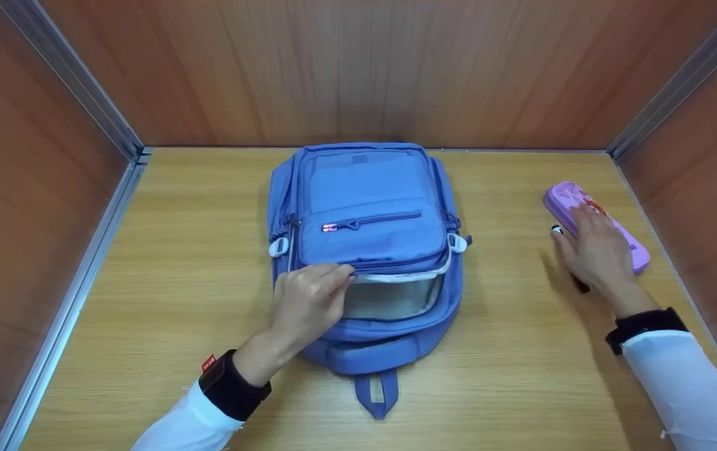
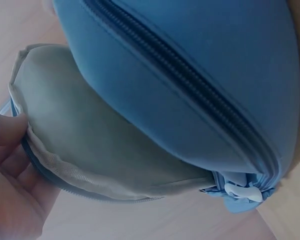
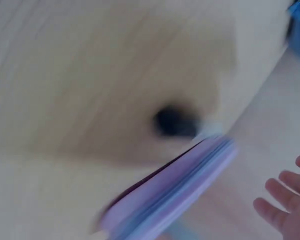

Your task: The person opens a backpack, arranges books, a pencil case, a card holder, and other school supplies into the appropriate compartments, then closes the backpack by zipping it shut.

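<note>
A blue backpack (image 1: 371, 181) lies on the table with its main compartment unzipped and the pale grey lining (image 2: 80, 120) showing. My left hand (image 1: 311, 300) pinches the edge of the opened panel, thumb and fingers on its zipper rim (image 2: 45, 160). Over at the right, a pink-purple pencil case (image 1: 634, 250) lies slantwise. In the head view my right hand (image 1: 600, 254) is over the case, partly covering it. Its fingers (image 3: 277, 195) are extended and appear apart from the case in the right wrist view. A dark marker (image 1: 581, 285) with a white band lies beside the case, partly hidden by that hand.
Wood-grain panels (image 1: 371, 69) with metal edging enclose the table (image 1: 195, 250) at the back and on both sides. The backpack's top loop (image 1: 378, 401) points toward the front. The pencil case lies close to the right panel.
</note>
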